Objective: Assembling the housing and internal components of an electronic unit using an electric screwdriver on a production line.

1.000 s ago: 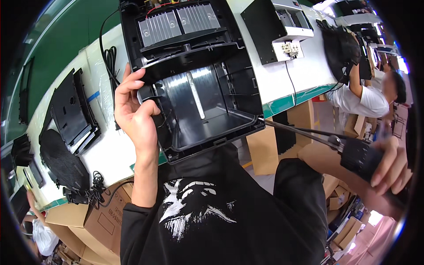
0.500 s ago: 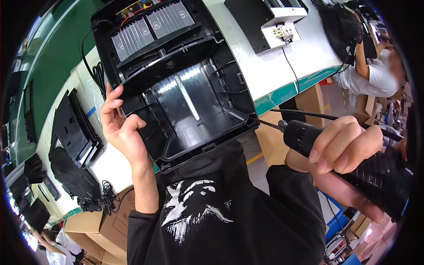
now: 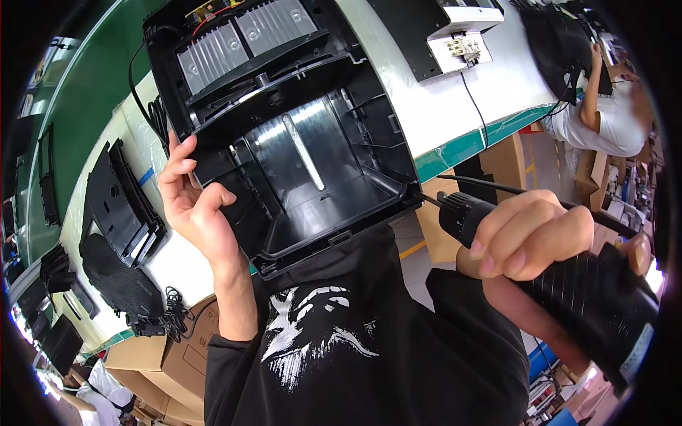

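Observation:
A large black plastic housing (image 3: 298,135) lies on the white workbench (image 3: 455,99) with its open cavity toward me; ribbed metal heat sinks (image 3: 245,39) sit at its far end. My left hand (image 3: 192,202) grips the housing's left wall, thumb hooked inside the rim. My right hand (image 3: 529,234) is wrapped around a black electric screwdriver (image 3: 568,284). Its thin bit touches the housing's near right corner (image 3: 419,199).
Black plastic panels (image 3: 117,206) and a mesh part (image 3: 117,284) with coiled cable lie at the left. A white box with a connector block (image 3: 462,35) stands at the back right. Another person (image 3: 604,113) sits at the far right. Cardboard boxes (image 3: 170,355) stand below the bench.
My right hand brought the screwdriver up and closer to the housing's near right corner. The view moved nearer to the housing. My left hand stayed on the left wall.

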{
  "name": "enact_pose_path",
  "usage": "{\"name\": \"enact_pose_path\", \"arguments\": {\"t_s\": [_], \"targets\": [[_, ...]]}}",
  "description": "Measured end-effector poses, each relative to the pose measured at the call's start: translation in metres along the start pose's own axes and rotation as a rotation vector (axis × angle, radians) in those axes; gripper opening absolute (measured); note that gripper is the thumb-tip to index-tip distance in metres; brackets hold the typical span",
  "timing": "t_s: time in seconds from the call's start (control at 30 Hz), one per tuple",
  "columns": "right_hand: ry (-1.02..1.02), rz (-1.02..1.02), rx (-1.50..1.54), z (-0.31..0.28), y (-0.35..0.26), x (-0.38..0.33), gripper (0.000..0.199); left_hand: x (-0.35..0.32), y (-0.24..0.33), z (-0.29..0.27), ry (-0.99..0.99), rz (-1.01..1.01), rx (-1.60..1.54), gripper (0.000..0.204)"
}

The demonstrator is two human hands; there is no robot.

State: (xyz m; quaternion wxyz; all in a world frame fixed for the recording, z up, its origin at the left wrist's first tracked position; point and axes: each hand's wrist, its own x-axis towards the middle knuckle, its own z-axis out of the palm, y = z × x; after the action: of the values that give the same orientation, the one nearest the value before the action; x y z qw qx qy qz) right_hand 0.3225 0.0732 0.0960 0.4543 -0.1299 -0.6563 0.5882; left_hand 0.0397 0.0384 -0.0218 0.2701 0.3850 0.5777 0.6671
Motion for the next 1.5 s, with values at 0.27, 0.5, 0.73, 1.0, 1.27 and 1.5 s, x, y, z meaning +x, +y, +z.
{"name": "enact_pose_path", "arguments": {"t_s": [0.27,0.5,0.73,1.0,1.27,1.5], "targets": [[-0.288,0.153,0.102,-0.011,0.004,0.018,0.067,-0.001,-0.001,-0.002,-0.012,0.004,-0.023,0.050],[0.175,-0.326,-0.174,0.022,0.025,0.018,0.080,0.000,0.001,0.002,-0.014,-0.005,-0.024,0.048],[0.189,-0.328,-0.175,0.028,0.022,0.024,0.080,-0.001,0.003,0.002,-0.001,0.002,-0.072,0.047],[0.377,-0.457,0.060,-0.030,-0.075,0.011,0.041,0.000,-0.001,0.000,0.012,-0.023,-0.106,0.044],[0.683,-0.594,-0.572,-0.116,-0.039,0.023,0.091,-0.001,0.000,0.001,0.004,-0.015,-0.084,0.044],[0.630,-0.473,-0.514,-0.140,0.002,0.037,0.089,-0.002,0.002,0.002,0.007,-0.028,-0.099,0.045]]}}
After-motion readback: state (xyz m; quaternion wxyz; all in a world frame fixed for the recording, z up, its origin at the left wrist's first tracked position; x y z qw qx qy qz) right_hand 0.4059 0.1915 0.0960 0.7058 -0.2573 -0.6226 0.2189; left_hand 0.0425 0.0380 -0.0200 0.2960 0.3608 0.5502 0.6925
